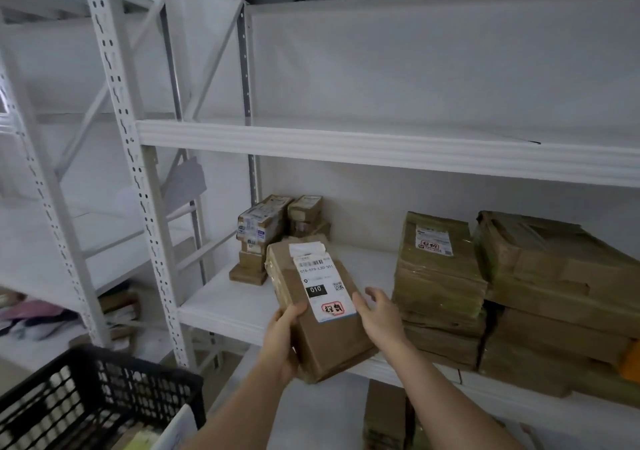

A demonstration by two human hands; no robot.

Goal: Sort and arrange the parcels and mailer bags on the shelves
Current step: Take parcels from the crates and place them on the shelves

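Left hand (282, 342) grips brown parcel (322, 314); right hand (379, 314) open beside it

A black plastic crate (104, 390) sits low left, near a white wall (415, 68).

We see a brown cardboard parcel (322, 314), white label up and tilted over the shelf (225, 306) edge, with small boxes (266, 238) stacked at the back left and flat brown parcels (440, 290) piled right.
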